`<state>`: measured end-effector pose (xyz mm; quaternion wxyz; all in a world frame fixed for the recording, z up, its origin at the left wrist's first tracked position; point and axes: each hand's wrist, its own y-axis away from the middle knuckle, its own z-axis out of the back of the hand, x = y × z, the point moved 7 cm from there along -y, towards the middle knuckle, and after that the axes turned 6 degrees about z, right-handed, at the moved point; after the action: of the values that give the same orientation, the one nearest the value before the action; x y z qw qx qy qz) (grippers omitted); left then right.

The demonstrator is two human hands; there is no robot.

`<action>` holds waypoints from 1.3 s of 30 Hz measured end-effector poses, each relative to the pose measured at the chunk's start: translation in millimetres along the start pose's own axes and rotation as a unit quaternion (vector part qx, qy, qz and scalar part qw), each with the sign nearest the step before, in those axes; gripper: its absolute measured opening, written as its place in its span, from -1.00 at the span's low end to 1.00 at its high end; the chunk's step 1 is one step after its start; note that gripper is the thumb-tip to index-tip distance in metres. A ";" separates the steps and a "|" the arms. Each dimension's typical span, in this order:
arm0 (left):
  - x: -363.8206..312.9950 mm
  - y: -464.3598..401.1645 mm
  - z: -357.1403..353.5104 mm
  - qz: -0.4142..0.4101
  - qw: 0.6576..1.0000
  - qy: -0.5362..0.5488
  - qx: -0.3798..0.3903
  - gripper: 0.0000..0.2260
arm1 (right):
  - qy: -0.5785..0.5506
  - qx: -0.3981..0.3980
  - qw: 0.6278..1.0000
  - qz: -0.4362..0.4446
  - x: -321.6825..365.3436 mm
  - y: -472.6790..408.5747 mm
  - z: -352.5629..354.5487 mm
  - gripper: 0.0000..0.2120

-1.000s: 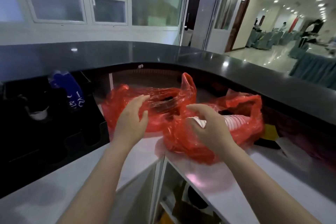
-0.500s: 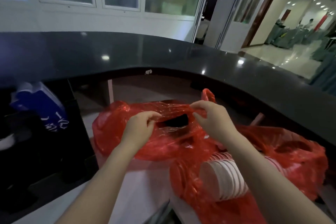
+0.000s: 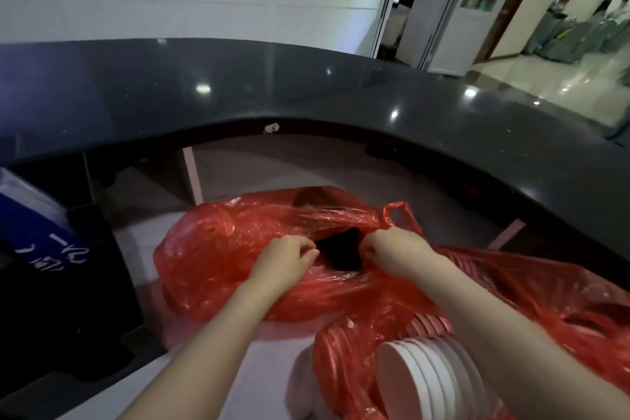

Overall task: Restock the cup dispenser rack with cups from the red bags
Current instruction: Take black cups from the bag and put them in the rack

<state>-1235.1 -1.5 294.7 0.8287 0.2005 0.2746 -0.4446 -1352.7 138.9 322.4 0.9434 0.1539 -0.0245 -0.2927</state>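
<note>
Black counter (image 3: 306, 92): huge glossy curve sweeping across the middle of the frame, ceiling lights reflected in it, with a little white scrap at its near edge.

White surface (image 3: 269, 351): lower work level under the counter, running from bottom left towards the centre; both bags sit on it.

Rear red bag (image 3: 218, 249): centre of the frame, lying on its side and crinkly, mouth pulled into a dark opening with something black showing inside (can't tell what it is). One loop handle sticks up at its upper right.

Front red bag (image 3: 531, 286): lower right, spilling off the right edge, partly under the right forearm.

Cup stack (image 3: 426, 382): white paper cups nested on their side in the front red bag at bottom centre-right, rims facing the camera.

Dark rack (image 3: 68, 300): left side, mostly a black shape, details too murky to read.

Blue package (image 3: 30, 225): far left edge, white writing on it, leaning by the dark rack.

Left hand (image 3: 286, 257): centre, fingers curled, pinching the plastic at the left edge of the rear red bag's opening.

Right hand (image 3: 392, 249): just right of centre, fingers clamped on the plastic at the right edge of that same opening, near the handle.
</note>
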 end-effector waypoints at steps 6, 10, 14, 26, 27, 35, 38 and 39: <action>-7.6 -31.5 -24.7 0.031 0.999 -0.010 0.032 -0.18 | 0.038 -0.084 0.995 0.021 -10.1 -0.5 11.0 -0.60; -7.7 -48.6 -22.7 0.045 0.999 -0.005 0.004 -0.12 | 0.053 -0.094 0.994 0.017 -18.2 -5.9 13.7 -0.52; -8.4 -69.6 -8.6 0.047 0.995 0.051 -0.070 -0.43 | 0.062 -0.118 0.991 0.031 -14.4 -13.9 18.0 -0.58; 7.0 -136.8 -16.2 0.066 0.994 0.080 0.030 -0.40 | 0.124 -0.161 0.962 0.182 22.9 -49.9 8.8 -0.74; 9.5 -141.2 -18.3 0.071 0.993 0.091 0.040 -0.39 | 0.130 -0.155 0.962 0.186 23.9 -52.2 6.0 -0.73; 20.2 -151.8 -25.8 0.080 0.991 0.098 0.052 -0.33 | 0.104 -0.209 0.959 0.162 18.5 -55.1 19.2 -0.90; 20.9 -152.7 -28.7 0.060 0.990 0.108 0.069 -0.40 | 0.086 -0.226 0.960 0.138 9.3 -56.7 24.8 -0.88; 20.1 -153.0 -29.8 0.054 0.990 0.110 0.075 -0.42 | 0.084 -0.231 0.961 0.125 6.8 -56.9 26.1 -0.85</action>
<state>-1363.9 -77.1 245.6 0.7992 0.3241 0.3188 -0.3932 -1381.6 83.4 329.7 0.9811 -0.0486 0.1040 -0.1556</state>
